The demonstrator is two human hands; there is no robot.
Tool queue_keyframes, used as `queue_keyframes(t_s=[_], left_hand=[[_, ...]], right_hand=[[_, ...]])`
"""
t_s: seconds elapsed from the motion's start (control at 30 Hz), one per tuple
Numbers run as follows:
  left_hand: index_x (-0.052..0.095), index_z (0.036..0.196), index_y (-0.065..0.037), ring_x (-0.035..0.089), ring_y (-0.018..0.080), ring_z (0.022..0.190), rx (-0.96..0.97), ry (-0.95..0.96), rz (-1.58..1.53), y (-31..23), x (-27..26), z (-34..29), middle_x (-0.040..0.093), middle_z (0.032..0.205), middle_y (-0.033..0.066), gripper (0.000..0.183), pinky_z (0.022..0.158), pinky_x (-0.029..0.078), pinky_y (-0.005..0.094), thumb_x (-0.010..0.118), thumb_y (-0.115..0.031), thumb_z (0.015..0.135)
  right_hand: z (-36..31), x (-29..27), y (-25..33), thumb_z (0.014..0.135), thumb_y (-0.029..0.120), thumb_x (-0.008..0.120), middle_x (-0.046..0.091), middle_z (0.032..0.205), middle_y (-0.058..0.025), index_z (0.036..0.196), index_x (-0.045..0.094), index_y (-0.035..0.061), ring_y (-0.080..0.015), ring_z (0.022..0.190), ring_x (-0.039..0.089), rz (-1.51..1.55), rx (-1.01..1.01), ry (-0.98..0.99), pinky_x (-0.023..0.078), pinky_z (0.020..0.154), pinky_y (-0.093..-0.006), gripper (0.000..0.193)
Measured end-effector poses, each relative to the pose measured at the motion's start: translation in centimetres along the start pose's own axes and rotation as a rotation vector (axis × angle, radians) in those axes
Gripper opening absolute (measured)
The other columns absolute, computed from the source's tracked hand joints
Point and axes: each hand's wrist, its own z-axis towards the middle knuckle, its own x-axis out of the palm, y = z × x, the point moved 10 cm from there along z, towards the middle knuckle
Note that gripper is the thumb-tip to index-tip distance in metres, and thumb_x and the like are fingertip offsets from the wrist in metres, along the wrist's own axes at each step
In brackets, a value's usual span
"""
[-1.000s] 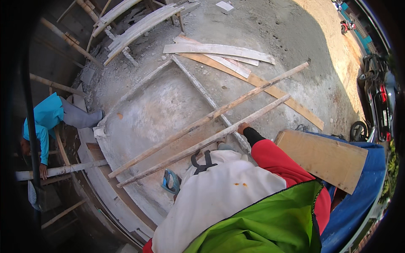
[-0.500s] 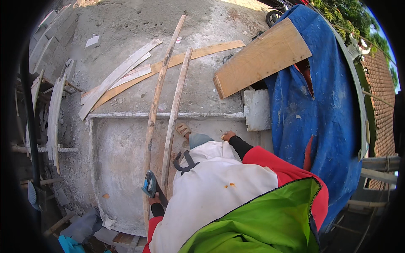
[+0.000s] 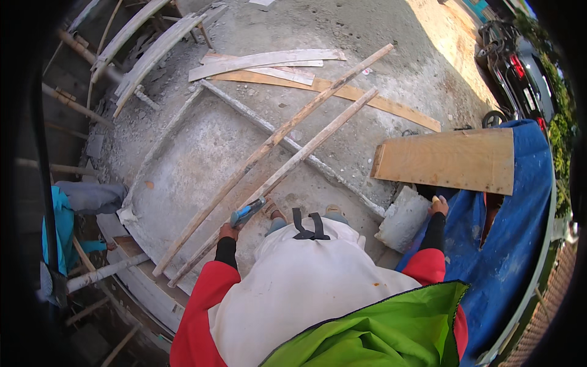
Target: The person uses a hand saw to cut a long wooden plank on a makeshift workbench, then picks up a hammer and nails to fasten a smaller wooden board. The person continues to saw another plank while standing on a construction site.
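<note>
My left hand (image 3: 228, 232) is closed on what looks like a handsaw, with a blue and dark grey handle (image 3: 247, 211). It is beside two long, slim wooden poles, the farther pole (image 3: 284, 129) and the nearer pole (image 3: 309, 148), which lie slantwise across a low concrete-edged slab (image 3: 177, 144). Out to the right, my right hand (image 3: 438, 207) has its fingers curled, with a small yellowish thing at their tips, too small to name. Close by that hand are a pale concrete block (image 3: 403, 219), a wide plywood board (image 3: 446, 159) and a blue tarp (image 3: 520, 238).
Flat boards (image 3: 266, 63) lie crossed beyond the slab. At left, a person in a teal top (image 3: 58, 232) is near bamboo poles and timber (image 3: 110, 269). A dark vehicle (image 3: 520, 67) stands at far right. The slab's raised edge (image 3: 330, 174) runs ahead of my feet.
My view has turned, so the poles and slab now slant. My right hand has moved out rightward, toward the block and tarp. My left hand has come forward with the handsaw.
</note>
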Motion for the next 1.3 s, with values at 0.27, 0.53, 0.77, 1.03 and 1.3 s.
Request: queue_keyframes(t_s=[0.27, 0.53, 0.77, 1.03, 1.3], left_hand=[[0.076, 0.113, -0.006, 0.071, 0.0383, 0.108, -0.417, 0.032, -0.128, 2.1, 9.6, -17.6, 0.075, 0.112, 0.0218, 0.052, 0.094, 0.056, 0.0487, 0.08, -0.049, 0.085], [0.07, 0.12, -0.001, 0.069, 0.0387, 0.113, -0.664, 0.081, -0.278, 1.1, 21.3, -34.1, 0.072, 0.12, 0.024, 0.061, 0.098, 0.054, 0.0468, 0.08, -0.05, 0.086], [0.07, 0.117, 0.005, 0.072, 0.0383, 0.107, -0.737, 0.051, -0.426, 1.5, 25.8, -38.8, 0.073, 0.115, 0.0268, 0.061, 0.093, 0.055, 0.0447, 0.082, -0.045, 0.085], [0.07, 0.117, 0.005, 0.072, 0.0382, 0.108, -0.704, -0.124, -0.476, 0.0, 24.2, -35.7, 0.073, 0.114, 0.0265, 0.065, 0.092, 0.055, 0.0456, 0.083, -0.049, 0.083], [0.073, 0.116, 0.001, 0.072, 0.0382, 0.104, -0.538, -0.087, -0.384, -3.2, 22.7, -32.8, 0.074, 0.11, 0.0241, 0.06, 0.092, 0.056, 0.0471, 0.081, -0.05, 0.085]], right_hand=[[18.5, -17.0, 12.3, 0.08, 0.038, 0.079, 0.075, 0.109, -0.0195, 0.12, 0.07, 0.0003, -0.0327, 0.085, 0.073, -0.409, 0.023, -0.427, 0.058, 0.079, -0.0407, 0.055], [25.0, -12.7, 8.3, 0.079, 0.041, 0.08, 0.075, 0.106, -0.0193, 0.117, 0.07, -0.0004, -0.0332, 0.083, 0.073, -0.403, -0.002, -0.347, 0.058, 0.078, -0.041, 0.057], [25.5, -9.6, 9.6, 0.078, 0.044, 0.081, 0.075, 0.104, -0.0191, 0.115, 0.071, -0.001, -0.0337, 0.082, 0.073, -0.369, -0.025, -0.316, 0.058, 0.077, -0.0413, 0.059], [26.1, -5.7, 12.5, 0.077, 0.048, 0.082, 0.075, 0.101, -0.0189, 0.112, 0.071, -0.0017, -0.0342, 0.081, 0.072, -0.349, -0.082, -0.3, 0.058, 0.077, -0.0416, 0.062], [26.5, -3.8, 14.6, 0.076, 0.052, 0.083, 0.075, 0.099, -0.0187, 0.11, 0.072, -0.0023, -0.0347, 0.079, 0.072, -0.278, -0.104, -0.321, 0.058, 0.076, -0.0418, 0.065]])
